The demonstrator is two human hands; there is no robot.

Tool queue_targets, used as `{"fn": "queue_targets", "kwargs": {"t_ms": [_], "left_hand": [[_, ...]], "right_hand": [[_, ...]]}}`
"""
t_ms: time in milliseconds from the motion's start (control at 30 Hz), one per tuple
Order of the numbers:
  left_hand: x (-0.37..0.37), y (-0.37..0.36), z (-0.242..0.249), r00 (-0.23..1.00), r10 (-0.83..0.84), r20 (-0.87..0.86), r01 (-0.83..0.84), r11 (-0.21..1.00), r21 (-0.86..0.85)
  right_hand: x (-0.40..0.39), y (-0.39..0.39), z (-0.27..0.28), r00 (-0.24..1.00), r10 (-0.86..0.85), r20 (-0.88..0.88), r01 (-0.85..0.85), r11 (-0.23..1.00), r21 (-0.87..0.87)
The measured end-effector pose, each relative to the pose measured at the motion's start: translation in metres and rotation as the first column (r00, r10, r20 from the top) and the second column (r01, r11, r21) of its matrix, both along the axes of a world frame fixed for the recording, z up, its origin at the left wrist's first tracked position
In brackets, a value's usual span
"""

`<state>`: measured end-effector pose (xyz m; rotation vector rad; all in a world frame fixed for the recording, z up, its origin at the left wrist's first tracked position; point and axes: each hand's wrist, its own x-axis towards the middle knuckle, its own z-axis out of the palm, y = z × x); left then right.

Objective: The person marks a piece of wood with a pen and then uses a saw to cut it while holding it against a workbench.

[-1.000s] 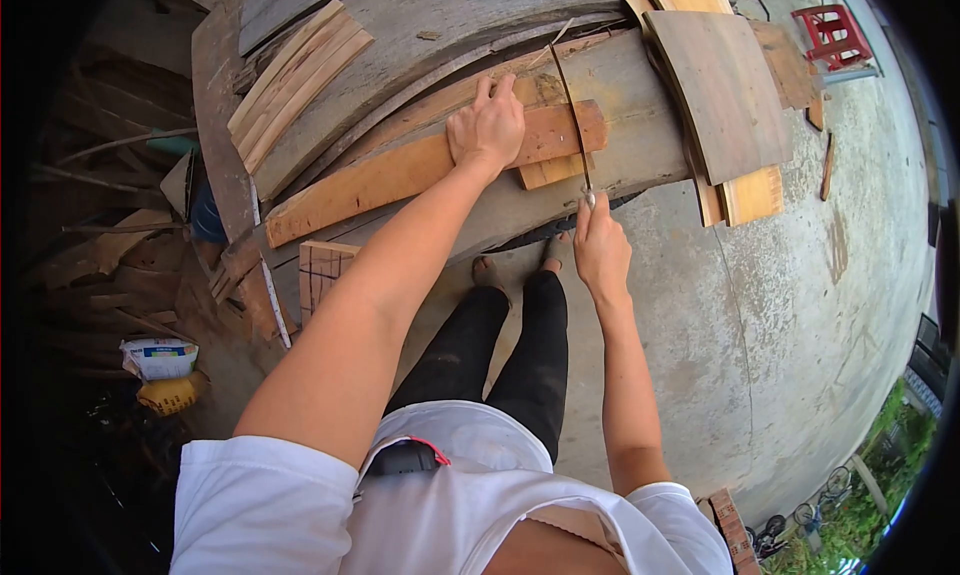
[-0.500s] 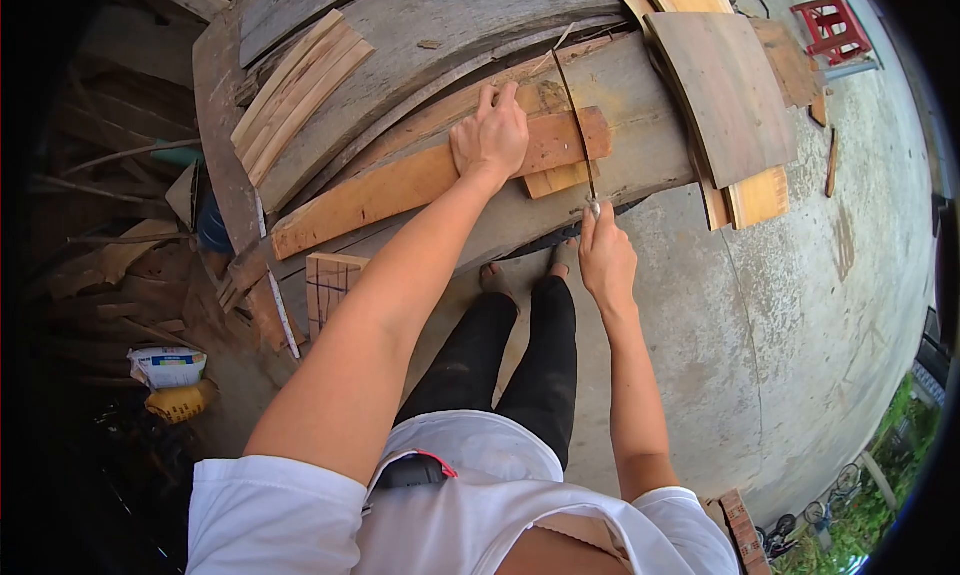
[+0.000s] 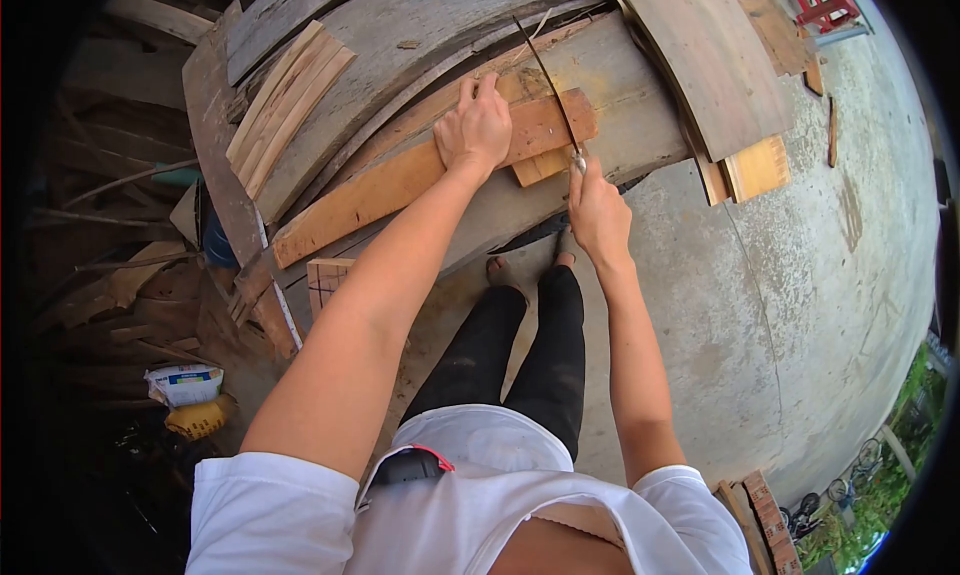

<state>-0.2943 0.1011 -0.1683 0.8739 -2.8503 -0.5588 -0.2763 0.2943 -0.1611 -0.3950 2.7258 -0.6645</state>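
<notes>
My left hand (image 3: 474, 127) presses down on a long orange-brown wooden plank (image 3: 370, 197), its fingers curled over the far edge. In my right hand (image 3: 600, 212) is the handle of a handsaw, closed in the fingers. The saw's thin dark blade (image 3: 546, 75) lies across the plank near its right end and points away from me. A short, lighter wood block (image 3: 543, 168) sits under the plank by the blade. Below them is a weathered grey board (image 3: 640, 100) of the bench. The blade's teeth are too small to make out.
Several thin wood strips (image 3: 290, 105) lie at the left. Curved plywood sheets (image 3: 715, 70) are stacked at the right. A wood block with dark lines (image 3: 325, 280) stands near my left forearm. Scrap wood, a white bag (image 3: 186, 385) and a red stool (image 3: 822, 0) are farther off.
My right hand has pushed the handsaw forward, so its handle is now close to the plank and more blade reaches past it. My left hand stays on the plank. The view has shifted slightly.
</notes>
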Motion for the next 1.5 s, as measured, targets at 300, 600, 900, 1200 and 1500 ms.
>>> {"fn": "queue_targets", "kwargs": {"t_ms": [300,600,900,1200,1500], "left_hand": [[0.000,-0.002,0.001,1.000,-0.004,0.009,0.004,1.000,0.005],[-0.002,0.001,0.001,1.000,-0.020,0.000,0.020,1.000,0.005],[-0.001,-0.002,-0.001,1.000,-0.014,0.001,0.014,1.000,-0.005],[0.000,-0.004,0.000,1.000,0.000,0.015,0.000,1.000,0.003],[-0.001,0.003,0.003,1.000,-0.006,0.012,0.006,1.000,-0.004]], "right_hand": [[0.055,0.046,0.015,0.998,-0.016,0.057,0.015,1.000,0.004],[0.025,0.026,0.000,1.000,0.004,-0.021,-0.004,1.000,0.006],[0.002,0.000,0.002,0.999,0.019,-0.037,-0.018,1.000,0.021],[0.049,0.044,0.013,0.997,-0.012,0.080,0.012,1.000,0.002],[0.016,0.021,-0.001,1.000,0.006,0.004,-0.005,0.999,-0.050]]}}
